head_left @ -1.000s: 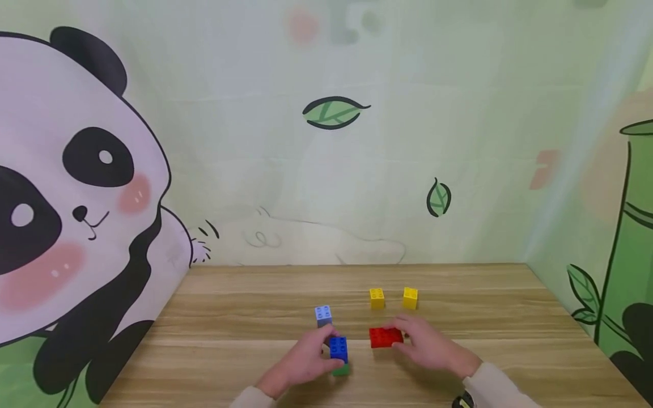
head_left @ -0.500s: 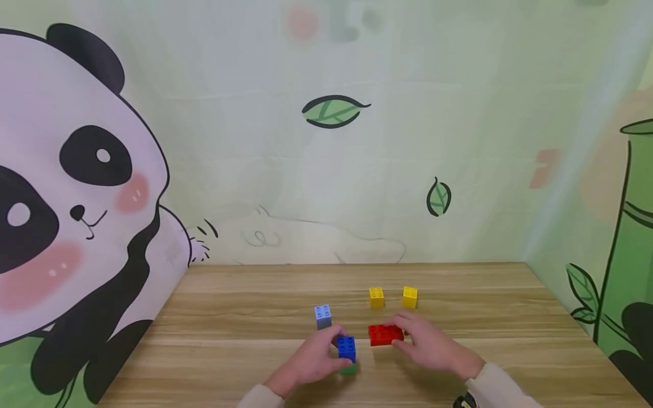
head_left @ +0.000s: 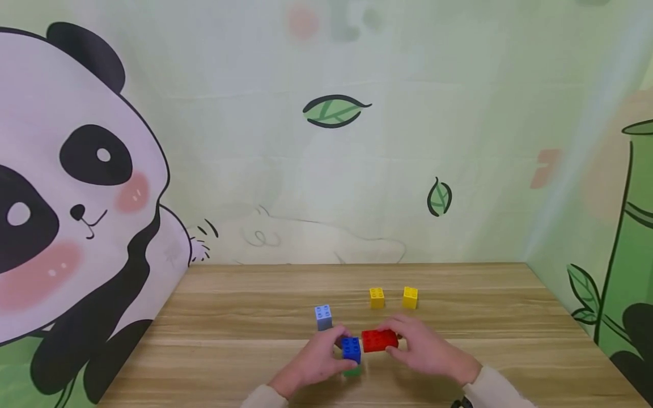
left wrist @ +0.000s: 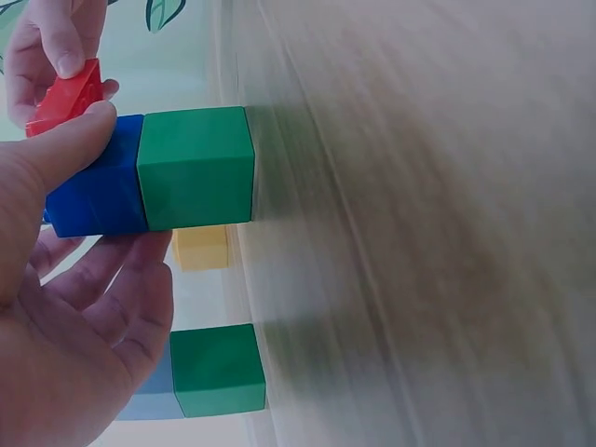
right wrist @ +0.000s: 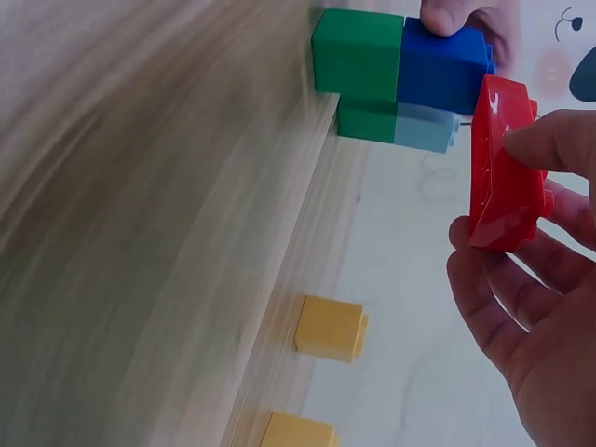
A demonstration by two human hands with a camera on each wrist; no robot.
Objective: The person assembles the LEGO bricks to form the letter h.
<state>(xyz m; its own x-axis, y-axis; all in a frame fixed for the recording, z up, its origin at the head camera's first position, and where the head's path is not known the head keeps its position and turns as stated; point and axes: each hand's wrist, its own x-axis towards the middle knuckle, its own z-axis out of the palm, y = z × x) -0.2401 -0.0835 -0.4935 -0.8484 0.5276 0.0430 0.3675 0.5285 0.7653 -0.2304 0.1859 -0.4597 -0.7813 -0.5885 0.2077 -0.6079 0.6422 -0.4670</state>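
My left hand [head_left: 318, 360] grips a small stack between thumb and fingers: a dark blue toy brick [head_left: 351, 347] on top of a green brick [left wrist: 197, 168]. The stack stands upright, its base right at the tabletop. In my right hand [head_left: 425, 348] is a longer red brick [head_left: 379, 340], pinched between thumb and fingers with its studs upward. The right wrist view shows the red brick [right wrist: 504, 168] raised off the table, slightly tilted, one end close beside the top of the blue brick [right wrist: 441, 65].
Behind my left hand stands a second stack, a light blue brick [head_left: 323, 317] on a green brick [left wrist: 219, 370]. Two yellow bricks [head_left: 376, 298] stand apart farther back on the wooden table [head_left: 245, 294]. A panda-printed backdrop [head_left: 245, 141] rises behind the table's rear edge.
My left hand has moved right with the blue and green stack. The right hand has shifted slightly left, bringing the red brick nearer to the blue one.
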